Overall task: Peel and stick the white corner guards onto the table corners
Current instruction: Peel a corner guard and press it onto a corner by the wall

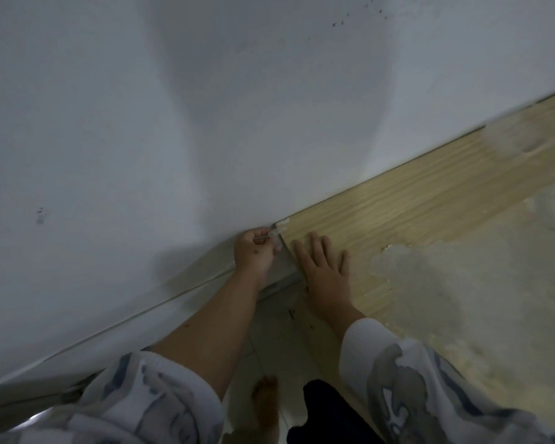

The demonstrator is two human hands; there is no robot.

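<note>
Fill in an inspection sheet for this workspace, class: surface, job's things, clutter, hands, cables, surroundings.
Surface: wooden table top, veneer worn away in pale patches, pushed against the wall.
Job's things: small whitish corner guard at the table's far corner.
Clutter: nothing seen.
Hands: left hand pinches the guard at the corner; right hand rests flat on the table top, fingers spread.
Cables: nothing seen.
Surroundings: white wall with small dark marks; tiled floor below, a bare foot on it.

Single head view, looking steeply down, close over table (430,200) corner by wall (205,91)
</note>
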